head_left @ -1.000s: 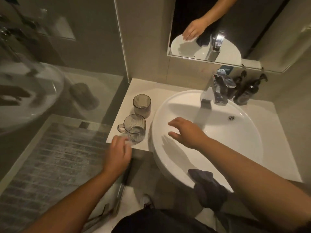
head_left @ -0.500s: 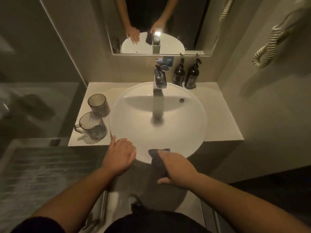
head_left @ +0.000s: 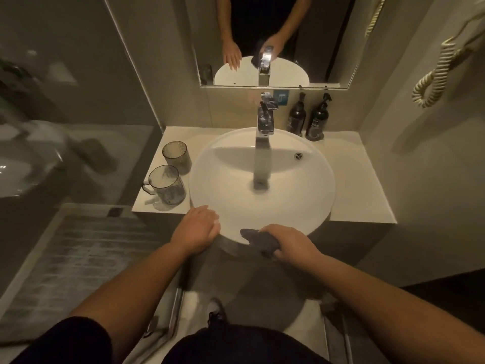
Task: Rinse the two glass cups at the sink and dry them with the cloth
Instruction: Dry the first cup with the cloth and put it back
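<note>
Glass cups point(head_left: 175, 156) point(head_left: 167, 184) stand upright, contents indiscernible; left hand point(head_left: 195, 230) flat on sink rim point(head_left: 309, 219), right hand point(head_left: 288, 241) gripping cloth point(head_left: 258, 239).

- nothing here I can actually read
- blue sticker point(head_left: 281, 97) on the wall behind the tap point(head_left: 265, 119), white mark on it, too blurry
- two dark pump bottles point(head_left: 296, 119), labels unreadable

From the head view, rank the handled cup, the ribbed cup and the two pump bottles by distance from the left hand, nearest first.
From the left hand:
1. Handled cup, counter's front left.
2. Ribbed cup, just behind it.
3. Pump bottles, back right beside the faucet.
</note>
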Available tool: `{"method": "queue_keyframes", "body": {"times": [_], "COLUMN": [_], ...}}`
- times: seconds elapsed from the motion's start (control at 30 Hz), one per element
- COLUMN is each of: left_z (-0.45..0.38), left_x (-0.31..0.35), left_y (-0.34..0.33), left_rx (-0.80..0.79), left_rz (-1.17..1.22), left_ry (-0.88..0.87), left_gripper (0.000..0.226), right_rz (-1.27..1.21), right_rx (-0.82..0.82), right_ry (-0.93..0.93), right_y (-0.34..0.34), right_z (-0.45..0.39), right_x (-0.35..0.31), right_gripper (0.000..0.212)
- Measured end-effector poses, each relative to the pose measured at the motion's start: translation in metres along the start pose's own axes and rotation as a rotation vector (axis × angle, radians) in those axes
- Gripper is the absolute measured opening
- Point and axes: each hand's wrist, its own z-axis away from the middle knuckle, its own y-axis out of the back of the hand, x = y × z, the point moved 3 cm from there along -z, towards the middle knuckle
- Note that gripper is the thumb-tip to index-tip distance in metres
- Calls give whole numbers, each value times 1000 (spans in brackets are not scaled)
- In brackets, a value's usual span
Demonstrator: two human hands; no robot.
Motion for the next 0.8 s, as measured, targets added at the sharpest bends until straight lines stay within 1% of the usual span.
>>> {"method": "queue_keyframes", "body": {"times": [0.1, 0.17, 0.23, 0.27, 0.33, 0.37, 0.4, 0.47, 0.57, 0.63, 0.7, 0.73, 0.8], "left_z": [21, 32, 40, 41, 38, 35, 30, 16, -3, -15, -26, -31, -36], "left_x": [-14, -28, -45, -56, -80, -93, -106, -127, -151, -165, -178, -183, -189], "left_y": [-4, -4, 2, 4, 10, 14, 18, 26, 37, 42, 42, 41, 37], "left_rx": [193, 289, 349, 368, 381, 398, 422, 436, 387, 370, 359, 347, 329], "left_rz": [116, 247, 408, 478, 601, 661, 708, 730, 748, 747, 761, 774, 814], "left_ry": [29, 100, 232, 311, 471, 538, 588, 639, 628, 612, 592, 578, 554], "left_gripper": [43, 37, 31, 28, 30, 33, 36, 44, 59, 64, 59, 53, 41], "right_rz": [-199, -308, -448, -578, -828, -869, -846, -730, -489, -339, -151, -29, 205], "right_rx": [-33, -29, -6, 3, -6, -16, -24, -32, -55, -70, -55, -50, -99], "right_ry": [-85, -133, -159, -167, -176, -158, -126, -57, 46, 106, 193, 254, 376], "right_y": [22, 33, 38, 38, 37, 37, 39, 42, 45, 43, 37, 32, 15], "right_z": [-5, -17, -33, -40, -60, -71, -84, -112, -156, -182, -208, -221, -246], "right_x": [-3, -6, -13, -20, -37, -48, -60, -86, -125, -149, -170, -178, -185], "right_gripper": [33, 23, 20, 23, 34, 37, 36, 29, 21, 25, 35, 37, 33]}}
